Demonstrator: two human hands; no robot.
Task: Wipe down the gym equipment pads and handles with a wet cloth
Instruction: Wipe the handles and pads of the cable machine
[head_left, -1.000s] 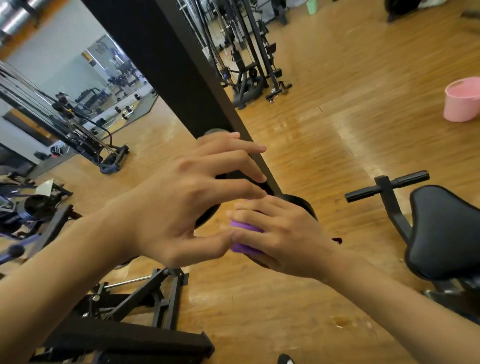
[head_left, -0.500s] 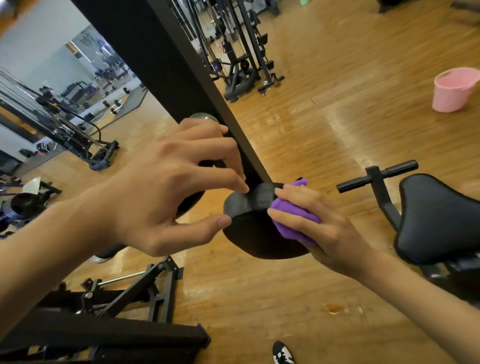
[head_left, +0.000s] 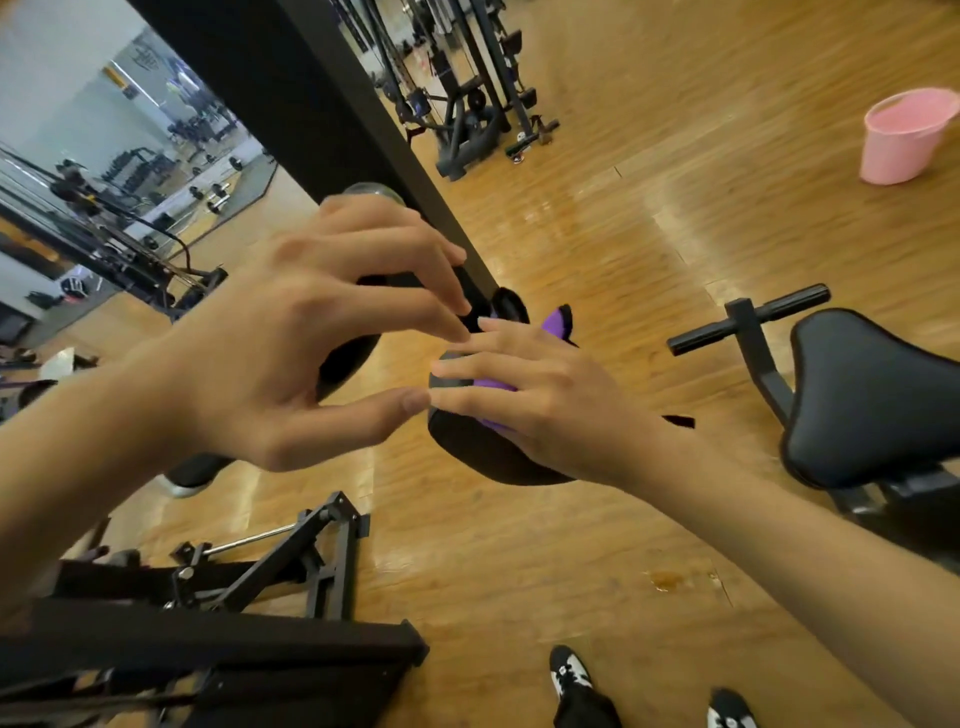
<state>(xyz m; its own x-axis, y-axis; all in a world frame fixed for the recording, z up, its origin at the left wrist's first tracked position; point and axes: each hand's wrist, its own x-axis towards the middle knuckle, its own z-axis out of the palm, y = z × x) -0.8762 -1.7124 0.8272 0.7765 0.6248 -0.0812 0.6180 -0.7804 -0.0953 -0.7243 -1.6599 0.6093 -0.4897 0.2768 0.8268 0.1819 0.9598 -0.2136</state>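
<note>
My right hand lies on the right black roller pad with spread, fairly straight fingers, pressing a purple cloth against its top. A corner of the cloth sticks out behind my knuckles. My left hand arches over the left black roller pad. Its fingertips rest near the joint between the two pads, and its thumb points at my right fingertips. The thumb of my right hand is hidden.
A black upright post rises behind the pads. A black padded seat with a T-handle stands to the right. There is a pink bucket on the wooden floor at the far right, and a black machine frame at the lower left. My shoes show below.
My right hand slid the cloth from the pad's right side up onto its top and flattened its fingers. My left hand stayed over the left pad.
</note>
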